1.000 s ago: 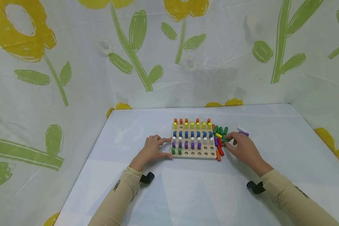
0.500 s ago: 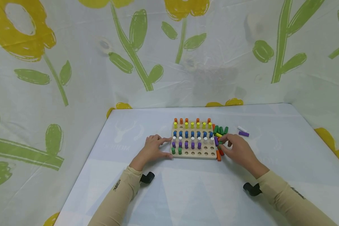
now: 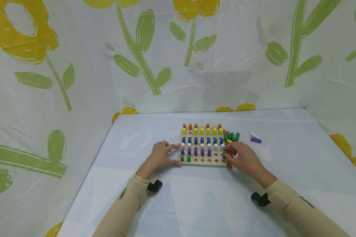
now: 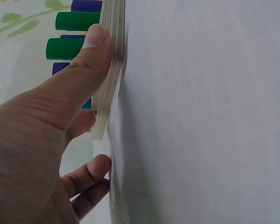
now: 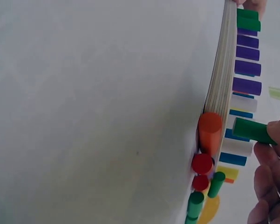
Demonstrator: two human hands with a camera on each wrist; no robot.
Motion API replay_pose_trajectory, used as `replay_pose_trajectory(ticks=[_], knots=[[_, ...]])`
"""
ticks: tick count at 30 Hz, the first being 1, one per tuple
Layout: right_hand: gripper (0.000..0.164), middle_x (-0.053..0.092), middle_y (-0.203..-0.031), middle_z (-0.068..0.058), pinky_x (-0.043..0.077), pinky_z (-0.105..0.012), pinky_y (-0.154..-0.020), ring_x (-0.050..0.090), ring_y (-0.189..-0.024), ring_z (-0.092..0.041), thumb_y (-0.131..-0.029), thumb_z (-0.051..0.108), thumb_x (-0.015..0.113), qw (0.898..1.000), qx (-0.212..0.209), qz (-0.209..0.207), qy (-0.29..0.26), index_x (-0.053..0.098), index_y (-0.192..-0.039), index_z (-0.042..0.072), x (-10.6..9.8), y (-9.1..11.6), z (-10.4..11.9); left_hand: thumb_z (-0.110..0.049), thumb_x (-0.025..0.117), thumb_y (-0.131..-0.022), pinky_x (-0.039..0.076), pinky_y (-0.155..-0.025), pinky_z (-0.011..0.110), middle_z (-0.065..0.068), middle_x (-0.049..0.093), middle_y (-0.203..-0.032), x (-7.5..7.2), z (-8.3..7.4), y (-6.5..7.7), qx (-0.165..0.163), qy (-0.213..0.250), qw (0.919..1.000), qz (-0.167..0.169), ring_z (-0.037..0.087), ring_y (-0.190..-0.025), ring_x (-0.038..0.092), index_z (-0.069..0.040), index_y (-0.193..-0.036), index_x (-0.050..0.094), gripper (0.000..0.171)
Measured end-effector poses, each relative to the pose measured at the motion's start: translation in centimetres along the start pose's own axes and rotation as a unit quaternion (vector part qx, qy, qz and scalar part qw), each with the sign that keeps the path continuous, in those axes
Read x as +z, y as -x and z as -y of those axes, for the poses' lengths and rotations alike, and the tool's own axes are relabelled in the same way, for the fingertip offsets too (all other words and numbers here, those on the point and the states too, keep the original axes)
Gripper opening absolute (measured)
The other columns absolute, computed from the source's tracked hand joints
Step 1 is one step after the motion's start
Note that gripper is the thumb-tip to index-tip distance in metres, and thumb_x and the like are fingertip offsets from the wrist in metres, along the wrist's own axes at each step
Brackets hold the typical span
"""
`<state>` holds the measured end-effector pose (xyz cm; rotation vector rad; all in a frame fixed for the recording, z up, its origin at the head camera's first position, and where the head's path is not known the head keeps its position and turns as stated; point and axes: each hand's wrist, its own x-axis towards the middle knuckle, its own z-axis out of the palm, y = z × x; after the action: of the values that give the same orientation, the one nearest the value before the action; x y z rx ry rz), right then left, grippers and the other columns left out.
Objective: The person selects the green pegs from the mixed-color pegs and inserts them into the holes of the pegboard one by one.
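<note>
A wooden pegboard point(image 3: 203, 164) lies on the table with rows of orange, yellow, blue, white, purple and green pegs standing in it. My left hand point(image 3: 160, 155) touches its left side, thumb at the near corner and index finger further back, other fingers off the board. In the left wrist view the thumb point(image 4: 91, 58) lies against the board's edge, beside two green pegs point(image 4: 65, 48). My right hand point(image 3: 247, 159) pinches a green peg point(image 5: 252, 129) between thumb and fingers over the board's right end, its free end pointing at the board. Two green pegs point(image 3: 185, 158) stand at the left of the front row.
Loose pegs lie along the board's right side: green pegs point(image 3: 232, 136), red pegs point(image 5: 202, 164) and an orange peg point(image 5: 209, 133) among them. Further right lie a white peg point(image 3: 254, 135) and a purple peg point(image 3: 256, 140). A flower-printed curtain point(image 3: 195, 82) stands behind the table.
My right hand has moved left from the loose pegs to the board's right end, carrying the green peg. My left hand has stayed in place.
</note>
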<state>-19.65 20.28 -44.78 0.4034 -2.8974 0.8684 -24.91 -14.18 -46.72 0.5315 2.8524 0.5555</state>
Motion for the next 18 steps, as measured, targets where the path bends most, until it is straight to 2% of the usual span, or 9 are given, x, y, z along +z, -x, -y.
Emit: replay_pose_trajectory(ticks=[8,18], knots=[[0.023,0.058,-0.085,0.002,0.044,-0.032,-0.067,0.051,-0.081,-0.019,-0.091,0.015,0.077,1.000,-0.013,0.010,-0.013,0.072,-0.113,0.009,0.8,-0.2,0.7,-0.061,0.085,-0.073,0.031,-0.099,0.044,0.002,0.047,-0.106,0.0,0.2,0.0,0.004,-0.005,1.0000,-0.003,0.024,-0.105,0.039,-0.033,-0.150,0.052,0.089],[0.022,0.065,-0.093,0.003,0.046,-0.031,-0.069,0.053,-0.081,-0.018,-0.092,0.015,0.076,0.999,-0.028,0.007,-0.026,0.073,-0.113,0.010,1.5,-0.5,1.5,-0.061,0.085,-0.072,0.031,-0.099,0.044,0.002,0.046,-0.104,0.1,0.1,-0.1,0.004,-0.005,1.0000,-0.002,0.024,-0.104,0.039,-0.033,-0.150,0.053,0.089]])
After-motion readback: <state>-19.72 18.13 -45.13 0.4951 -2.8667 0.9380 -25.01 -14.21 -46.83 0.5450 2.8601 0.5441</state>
